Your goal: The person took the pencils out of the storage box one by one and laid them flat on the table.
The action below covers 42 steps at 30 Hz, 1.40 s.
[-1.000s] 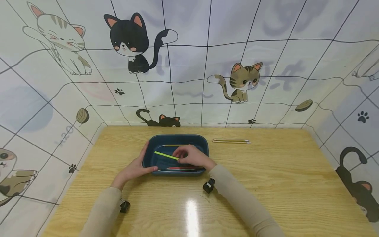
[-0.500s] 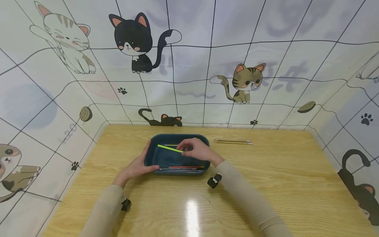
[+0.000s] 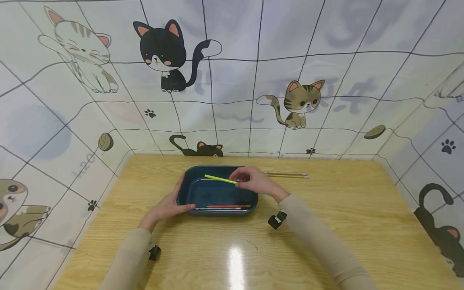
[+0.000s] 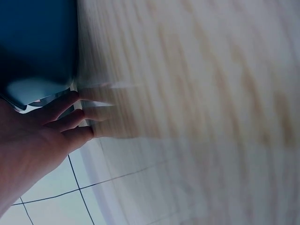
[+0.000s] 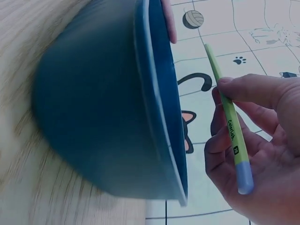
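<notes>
A dark blue rectangular tub [image 3: 210, 195] stands at the back of the table. My left hand [image 3: 168, 205] spreads round its left front corner, thumb along the front rim, fingers straight against the left side. In the left wrist view those fingers [image 4: 77, 117] reach down beside the tub's wall. My right hand [image 3: 255, 181] pinches a yellow-green pencil [image 3: 219, 178] between thumb and fingers over the tub's back right part. The right wrist view shows the pencil's lilac end and "ColorLab" print. Inside, a red pencil [image 3: 226, 206] and other thin pencils lie along the front; another pencil [image 3: 207, 179] lies at the back.
Two gold-coloured pencils [image 3: 286, 175] with pale ends lie side by side on the wooden table [image 3: 326, 225], right of the tub. A sheet printed with cats and a grid [image 3: 232, 80] hangs behind the table and along both sides.
My right hand has moved right and toward the back, carrying the yellow-green pencil from the tub's middle to its back right. My left hand stays at the tub's left corner.
</notes>
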Tool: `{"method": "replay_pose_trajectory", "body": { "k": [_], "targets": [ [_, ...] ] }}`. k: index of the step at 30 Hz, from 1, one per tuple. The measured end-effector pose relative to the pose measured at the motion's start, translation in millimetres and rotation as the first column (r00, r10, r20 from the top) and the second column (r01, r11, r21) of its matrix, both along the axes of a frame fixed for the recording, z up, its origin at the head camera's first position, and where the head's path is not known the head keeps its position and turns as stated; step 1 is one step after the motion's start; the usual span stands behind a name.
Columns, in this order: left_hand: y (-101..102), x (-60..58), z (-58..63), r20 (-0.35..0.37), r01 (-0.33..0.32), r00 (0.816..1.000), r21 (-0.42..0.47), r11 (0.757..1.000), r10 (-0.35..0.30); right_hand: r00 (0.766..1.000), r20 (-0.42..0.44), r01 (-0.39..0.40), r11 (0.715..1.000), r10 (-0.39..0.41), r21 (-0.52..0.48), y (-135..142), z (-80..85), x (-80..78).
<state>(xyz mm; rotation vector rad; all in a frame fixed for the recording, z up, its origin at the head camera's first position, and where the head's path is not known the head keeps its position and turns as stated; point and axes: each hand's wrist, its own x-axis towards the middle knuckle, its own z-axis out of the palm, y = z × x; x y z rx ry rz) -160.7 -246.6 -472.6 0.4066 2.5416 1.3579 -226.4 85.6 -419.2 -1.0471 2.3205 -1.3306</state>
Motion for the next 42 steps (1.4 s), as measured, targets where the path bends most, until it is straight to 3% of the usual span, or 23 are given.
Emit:
{"method": "replay_pose_trajectory", "body": {
  "k": [8, 26, 34, 37, 42],
  "targets": [
    [-1, 0.9, -1.2, -0.020, 0.005, 1.000, -0.039, 0.999, -0.006, 0.999, -0.039, 0.004, 1.000, -0.004, -0.008, 21, -5.9, 1.2],
    [-5, 2.5, -6.3, -0.015, 0.004, 1.000, -0.064, 0.998, -0.005, 0.996, -0.038, 0.084, 0.996, -0.083, 0.034, 70, -14.8, 8.0],
    [-4, -1.6, -8.2, -0.029, 0.012, 0.999, -0.053, 0.999, -0.014, 0.981, -0.031, 0.194, 0.980, -0.193, 0.035, 99, -15.4, 10.1],
    [-4, -2.4, -7.7, -0.017, 0.014, 1.000, -0.053, 0.998, -0.015, 0.975, -0.022, 0.221, 0.974, -0.220, 0.050, 106, -11.6, 14.5],
    [-4, -2.5, -5.5, -0.024, 0.022, 0.999, -0.065, 0.998, -0.023, 0.971, -0.027, 0.237, 0.969, -0.236, 0.071, 109, 10.5, 27.0]
  ]
}}
